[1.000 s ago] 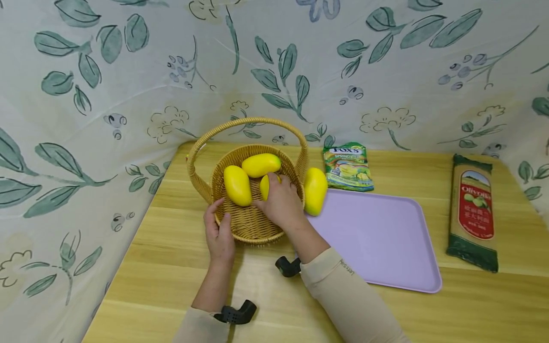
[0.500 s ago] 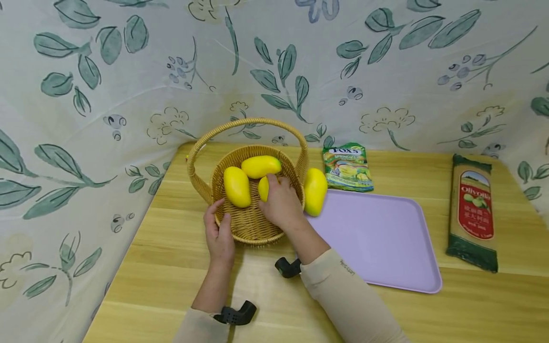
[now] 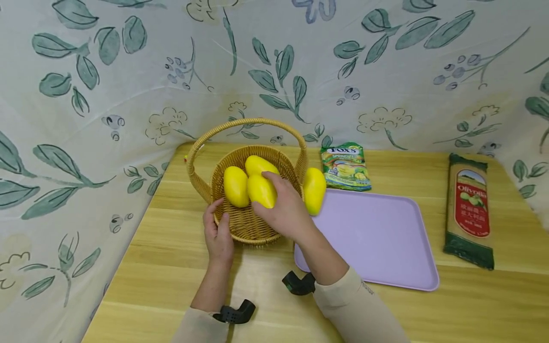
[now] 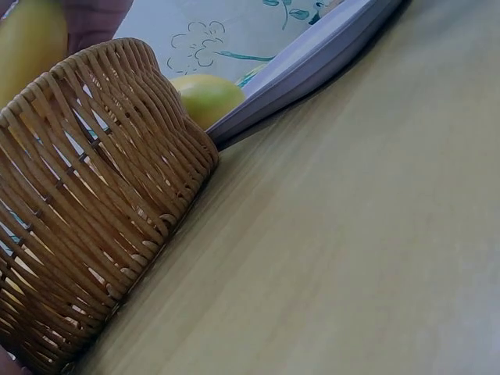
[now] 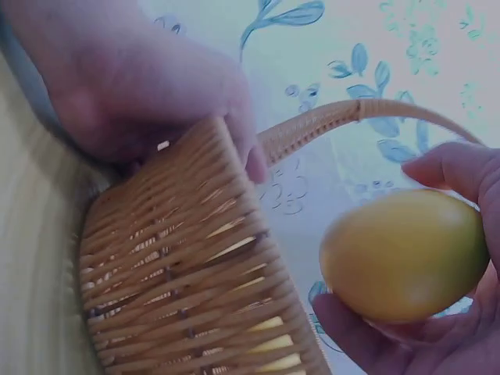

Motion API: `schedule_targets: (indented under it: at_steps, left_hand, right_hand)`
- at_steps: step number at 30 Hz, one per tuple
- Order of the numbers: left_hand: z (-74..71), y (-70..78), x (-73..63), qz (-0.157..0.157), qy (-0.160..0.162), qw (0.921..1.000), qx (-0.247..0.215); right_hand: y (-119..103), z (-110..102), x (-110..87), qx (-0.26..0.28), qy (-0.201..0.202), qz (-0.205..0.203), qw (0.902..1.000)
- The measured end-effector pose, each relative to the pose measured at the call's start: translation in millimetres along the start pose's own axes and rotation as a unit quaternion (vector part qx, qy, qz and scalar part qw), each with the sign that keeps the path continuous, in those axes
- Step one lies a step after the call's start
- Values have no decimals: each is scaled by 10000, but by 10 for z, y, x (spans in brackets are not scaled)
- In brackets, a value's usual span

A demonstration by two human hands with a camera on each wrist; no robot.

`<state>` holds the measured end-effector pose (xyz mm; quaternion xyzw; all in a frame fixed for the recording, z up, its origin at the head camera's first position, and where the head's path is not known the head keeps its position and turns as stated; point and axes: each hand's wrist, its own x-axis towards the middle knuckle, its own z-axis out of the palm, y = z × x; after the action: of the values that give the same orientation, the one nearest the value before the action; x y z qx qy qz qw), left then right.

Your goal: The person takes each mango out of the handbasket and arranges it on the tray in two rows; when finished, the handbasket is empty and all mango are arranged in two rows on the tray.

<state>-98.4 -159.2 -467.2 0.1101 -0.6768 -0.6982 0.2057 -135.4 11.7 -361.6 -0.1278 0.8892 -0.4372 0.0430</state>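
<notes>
A wicker basket point(image 3: 249, 228) with a tall arched handle stands on the table. My left hand point(image 3: 219, 238) grips its near-left rim, the thumb hooked over the edge. Above the basket's opening, my right hand point(image 3: 286, 207) holds a yellow mango point(image 3: 262, 190) between thumb and fingers. The right wrist view shows this mango point(image 5: 402, 254) raised past the rim, with a greenish end toward the palm. Inside the basket lie a mango point(image 3: 235, 186) on the left and another mango point(image 3: 259, 165) at the back, partly covered by the held one.
One more mango point(image 3: 315, 190) rests against the basket's right side, beside a lilac tray point(image 3: 373, 243). Behind the tray lies a green FOX'S candy bag point(image 3: 345, 166); a long Olivoila pasta pack point(image 3: 469, 209) is at the far right. A floral cloth point(image 3: 240, 71) hangs behind the table.
My right hand has lifted the mango from low in the basket up over its opening. The mango at the back has turned slightly. The left hand stays on the rim.
</notes>
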Motion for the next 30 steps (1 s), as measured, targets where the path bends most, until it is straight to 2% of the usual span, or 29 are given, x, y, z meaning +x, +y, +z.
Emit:
schedule_targets:
  at_steps: [4,9,12,17,19,22,26,30]
  left_hand:
    - [-4,2,1,-7,12,10000,53]
    - [-7,2,4,34,32,10000,65]
    - [-6,-2,6,45,58,10000,43]
    - [1,-1,-2,-9,16,10000,31]
    - [5,3,-7,-37,2,10000,40]
    - [11,6,-7,-36,17,10000,58]
    - [10,3,-6,-3,16,9999,108]
    - [6,-4,-4,10,36,9999,165]
  right_hand:
    - [17,-89,-176,592,-298,-96,9978]
    - [86,-250,-405,1086,-846,-206,9903]
    - [150,-388,-524,1088,-1285,-467,9846]
    - [281,-656,-636,717,-1875,-864,9758]
    - [350,-752,-651,637,-1845,-830,9772]
    - [458,-873,-632,621,-1441,-677,9853]
    - [573,-991,-567,544,-656,-54,9963]
    - [651,-1078,-514,708,-255,578,9955]
